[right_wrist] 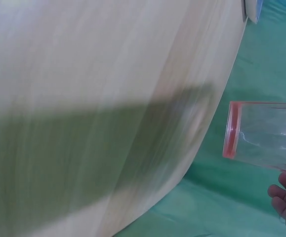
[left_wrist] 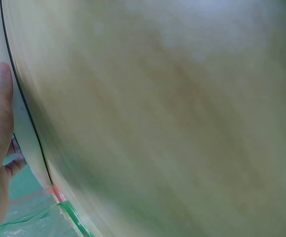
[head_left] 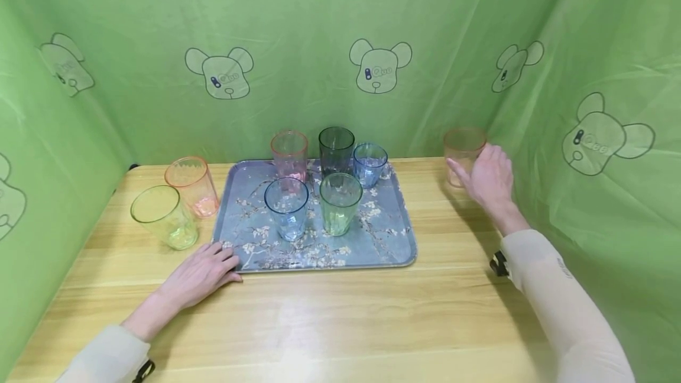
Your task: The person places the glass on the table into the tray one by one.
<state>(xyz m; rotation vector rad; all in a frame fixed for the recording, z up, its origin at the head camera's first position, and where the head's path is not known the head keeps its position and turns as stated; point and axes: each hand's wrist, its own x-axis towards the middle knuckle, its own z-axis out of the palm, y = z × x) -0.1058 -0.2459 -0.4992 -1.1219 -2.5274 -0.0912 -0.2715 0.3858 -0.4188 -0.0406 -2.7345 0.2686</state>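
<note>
A clear pinkish-orange cup (head_left: 463, 145) is above the right part of the table (head_left: 372, 318), near its back edge and well apart from the tray; in the right wrist view its thick pink base shows against green sheeting (head_left: 298, 5), apart from the tabletop. The right hand (head_left: 490, 177) grips this cup from its right side, the thumb across the near wall. To the left lies the blue-grey tray (head_left: 392, 208), patterned with pale blossoms on branches, flat on the table. Five see-through cups stand upright on it: a pink cup (head_left: 289, 155), a dark cup (head_left: 336, 155) and a smaller blue cup (head_left: 369, 167) along the back, with a larger blue cup (head_left: 289, 208) and a green cup (head_left: 339, 208) in front. The left hand (head_left: 199, 273) rests on the tray's near left corner, its fingers relaxed over the rim. Just beside the tray's left edge, an orange cup (head_left: 194, 188) stands on the table, and a yellow-green cup (head_left: 167, 220) is nearer the person. Both arms wear pale sleeves (head_left: 564, 300), with a black strap (head_left: 498, 265) showing at each wrist. The sheeting surrounds the table on three sides, printed with outlined bear heads (head_left: 380, 71).
</note>
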